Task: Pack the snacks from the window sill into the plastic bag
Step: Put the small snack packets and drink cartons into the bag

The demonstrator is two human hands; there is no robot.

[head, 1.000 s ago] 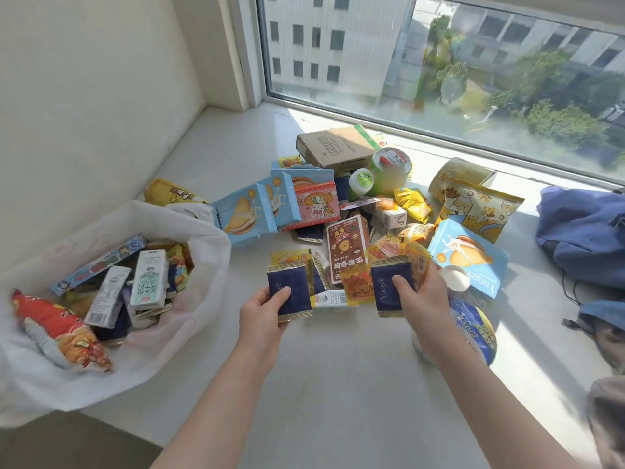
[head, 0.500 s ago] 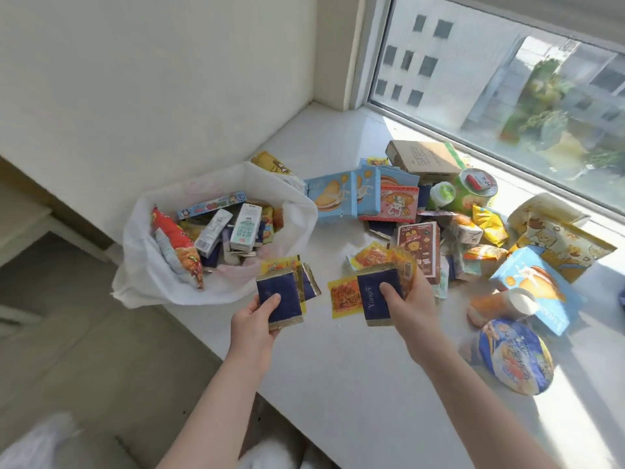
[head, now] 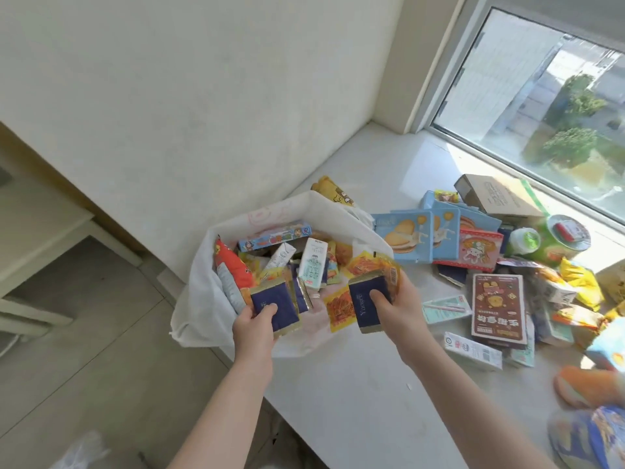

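Observation:
The white plastic bag lies open at the sill's left edge, with cartons and snack packets inside. My left hand grips a stack of navy sachets over the bag's near rim. My right hand grips another bundle, a navy sachet with orange-yellow packets behind it, held at the bag's right rim. One orange packet lies between my hands. More snacks lie on the sill to the right: blue biscuit boxes, a dark red box and a green tub.
A cardboard box stands by the window glass. A wall runs along the left behind the bag. The sill's front edge drops to the floor at lower left. An orange item and a blue packet lie at lower right.
Both hands have carried their sachet bundles leftward from the snack pile to the bag's opening. The view has swung left, with the bag now in the middle.

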